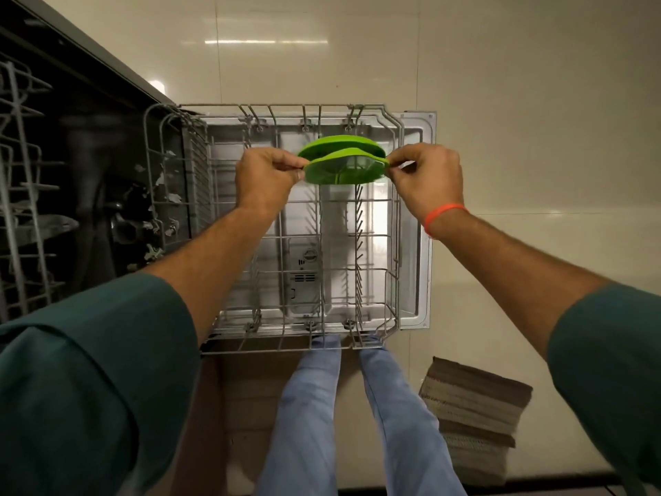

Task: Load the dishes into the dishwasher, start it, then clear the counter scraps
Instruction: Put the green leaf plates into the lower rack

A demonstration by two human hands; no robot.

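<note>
Nearest the camera, two legs in light blue trousers stand at the near edge of the pulled-out lower rack, with a folded striped mat on the tiled floor off the rack's near right corner. Both teal sleeves frame the view, and the forearms reach forward over the rack.

The rack rests on the lowered dishwasher door, whose steel rim shows along the right and far edges. The near and middle stretches of the rack hold only upright tines, so most of its width is free.

Toward the far edge, right of centre, the left hand pinches the left rim of a green plate between curled fingers and thumb, while the right hand, with an orange band at the wrist, pinches the right rim. The plate is tilted on edge above the tines. Just behind it stands a second green plate, close to the far wall of the rack.

To the left, the dark dishwasher tub stands open, with the upper rack at the frame's left edge.
</note>
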